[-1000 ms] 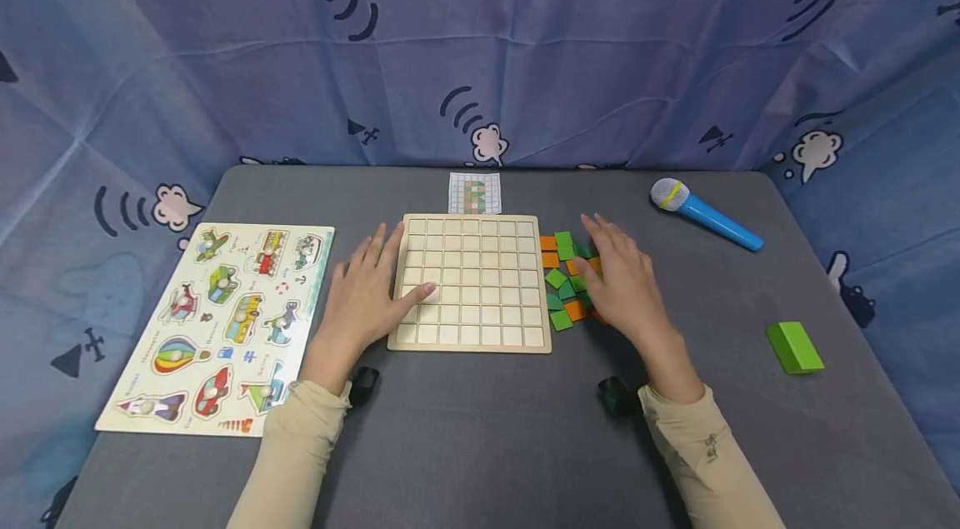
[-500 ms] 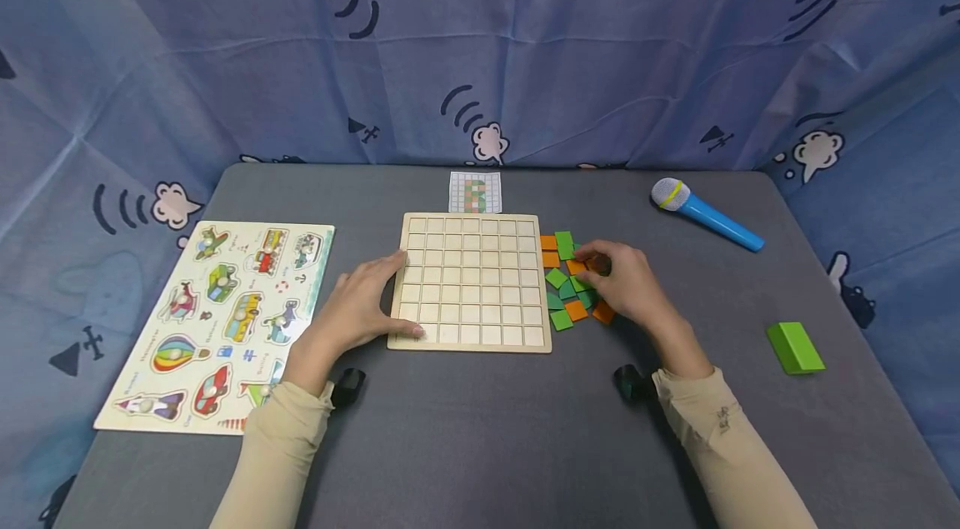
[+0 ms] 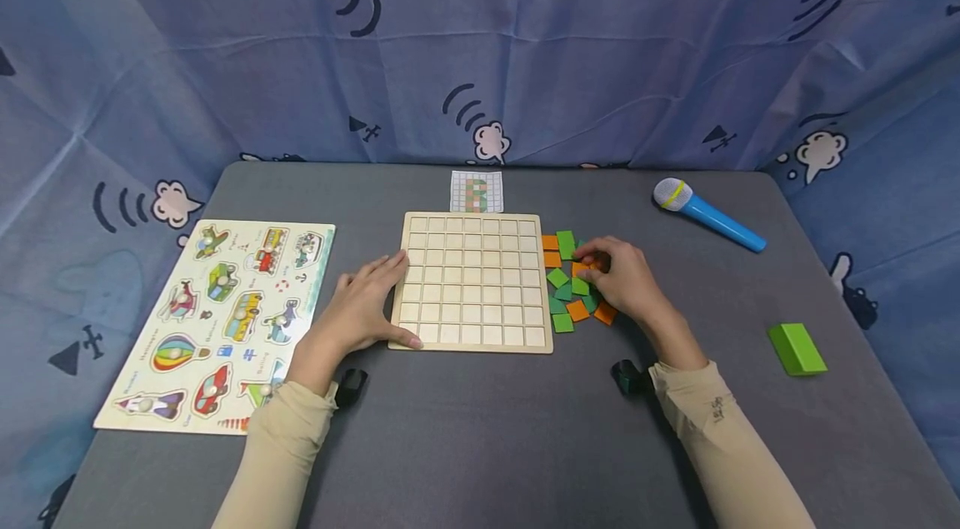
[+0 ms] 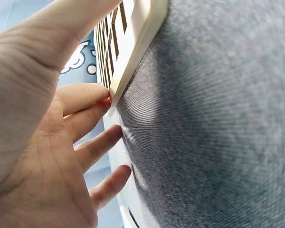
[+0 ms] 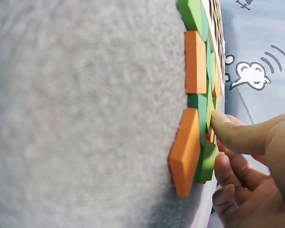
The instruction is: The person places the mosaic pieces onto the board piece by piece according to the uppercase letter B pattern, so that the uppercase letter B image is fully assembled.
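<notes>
A pale wooden grid board [image 3: 471,281] lies in the middle of the grey table. My left hand [image 3: 360,308] rests at its left side, fingers spread along the edge and thumb at the near-left corner. In the left wrist view the fingertips [image 4: 102,97] touch the board's edge and the cloth. My right hand [image 3: 626,279] reaches into a pile of orange and green tiles right of the board, its fingers bent. The thumb touches a green tile [image 3: 580,286] beside an orange tile [image 5: 195,61]. Whether a tile is pinched stays hidden behind the thumb.
A printed pattern card [image 3: 477,192] lies behind the board. On the left is a picture puzzle board [image 3: 202,304] of vehicles, close to the left forearm. A blue toy microphone [image 3: 712,217] and a green block [image 3: 797,348] are on the right.
My left hand slid down to the board's near-left corner. My right hand drew its fingers together and bent them down onto the tiles, where it has stayed nearly still; the green tile by the thumb turned slightly.
</notes>
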Demonstrator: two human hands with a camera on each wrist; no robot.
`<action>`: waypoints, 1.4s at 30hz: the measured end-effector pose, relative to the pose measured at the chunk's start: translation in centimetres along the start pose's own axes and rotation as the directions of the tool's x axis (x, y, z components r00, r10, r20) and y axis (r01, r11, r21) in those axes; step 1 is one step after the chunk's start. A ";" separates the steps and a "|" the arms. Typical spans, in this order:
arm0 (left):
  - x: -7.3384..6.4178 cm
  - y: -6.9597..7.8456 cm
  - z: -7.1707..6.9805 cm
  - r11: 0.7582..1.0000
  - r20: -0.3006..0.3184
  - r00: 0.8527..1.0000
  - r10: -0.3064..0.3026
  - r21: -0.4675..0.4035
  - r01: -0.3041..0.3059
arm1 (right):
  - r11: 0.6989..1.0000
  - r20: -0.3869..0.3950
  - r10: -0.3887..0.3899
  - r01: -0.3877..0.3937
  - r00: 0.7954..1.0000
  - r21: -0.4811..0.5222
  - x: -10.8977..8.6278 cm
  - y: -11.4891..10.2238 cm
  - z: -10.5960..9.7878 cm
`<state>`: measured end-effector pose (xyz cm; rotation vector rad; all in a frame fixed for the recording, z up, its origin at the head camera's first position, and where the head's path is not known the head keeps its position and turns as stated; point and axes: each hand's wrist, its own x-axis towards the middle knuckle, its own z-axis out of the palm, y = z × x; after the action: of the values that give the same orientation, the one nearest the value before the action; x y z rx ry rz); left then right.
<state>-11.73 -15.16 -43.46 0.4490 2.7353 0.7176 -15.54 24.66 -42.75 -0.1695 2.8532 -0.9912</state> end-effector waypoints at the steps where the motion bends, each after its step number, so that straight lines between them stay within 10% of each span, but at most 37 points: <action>1: 0.0 0.0 0.0 1.000 0.004 1.000 -0.004 -0.001 0.004 | 1.000 0.003 0.006 -0.006 1.000 0.000 0.0 0.0 0.0; 20: 0.1 0.2 0.0 0.999 0.024 1.000 -0.018 0.027 0.017 | 1.000 0.026 0.005 -0.004 1.000 -0.029 0.3 -0.6 0.2; 30: 0.1 0.4 -0.3 0.999 0.033 0.999 -0.017 0.045 0.016 | 0.990 -0.149 -0.116 0.126 0.982 0.058 1.4 -3.3 2.0; 42: 0.2 0.4 -0.2 0.998 0.036 0.999 -0.023 0.061 0.021 | 0.961 -0.012 -0.100 0.100 0.995 0.257 3.7 -8.1 6.0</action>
<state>-11.88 -14.85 -43.07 0.4399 2.7291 0.6154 -17.78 14.14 -42.66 -0.2915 2.7027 -1.3685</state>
